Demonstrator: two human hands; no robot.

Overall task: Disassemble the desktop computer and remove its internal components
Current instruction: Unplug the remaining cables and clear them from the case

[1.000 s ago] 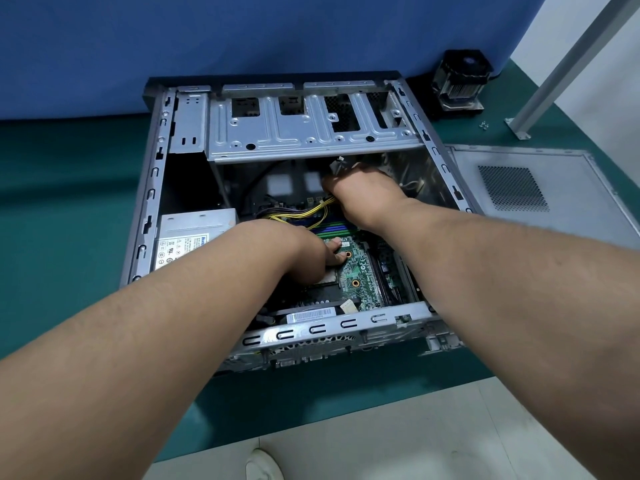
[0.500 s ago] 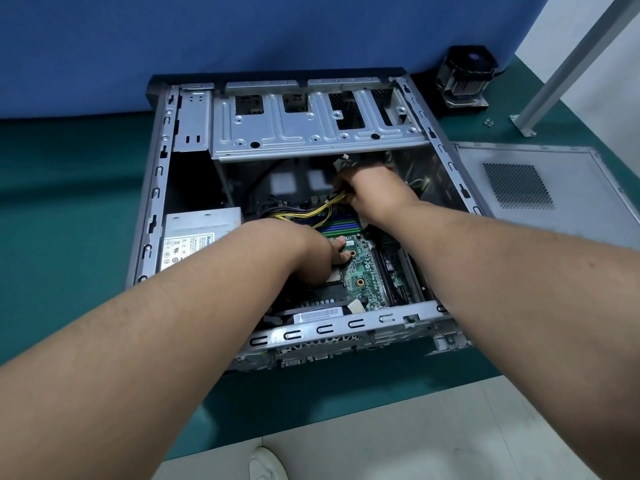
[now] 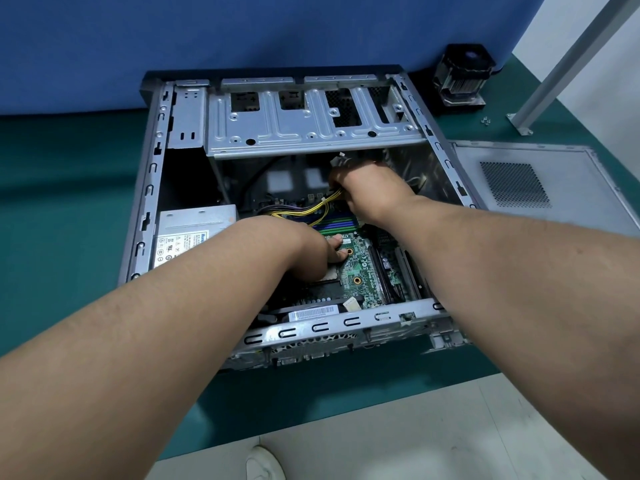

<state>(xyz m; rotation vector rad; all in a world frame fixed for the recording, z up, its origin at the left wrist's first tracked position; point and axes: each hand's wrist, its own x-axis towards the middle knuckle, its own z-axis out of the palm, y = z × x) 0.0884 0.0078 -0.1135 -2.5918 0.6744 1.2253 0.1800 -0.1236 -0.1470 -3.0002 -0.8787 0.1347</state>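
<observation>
The open grey computer case (image 3: 149, 188) lies on its side on the green table. Inside it the green motherboard (image 3: 363, 268) shows at the lower right and the silver power supply (image 3: 194, 230) at the left. My left hand (image 3: 318, 251) presses down on the motherboard near its middle, fingers flat. My right hand (image 3: 367, 188) is deeper in the case under the drive cage (image 3: 311, 133), gripping the connector end of the yellow and black power cable bundle (image 3: 311, 209). Its fingertips are hidden behind the hand.
The removed side panel (image 3: 540, 188) lies flat to the right of the case. A CPU cooler with fan (image 3: 464, 77) stands at the back right, small screws (image 3: 486, 121) beside it. A metal post (image 3: 561, 67) rises at the right. Blue partition behind.
My right hand has lifted slightly with the cable connector, which now shows above the knuckles. The left hand stays pressed on the board. The view shifted a little.
</observation>
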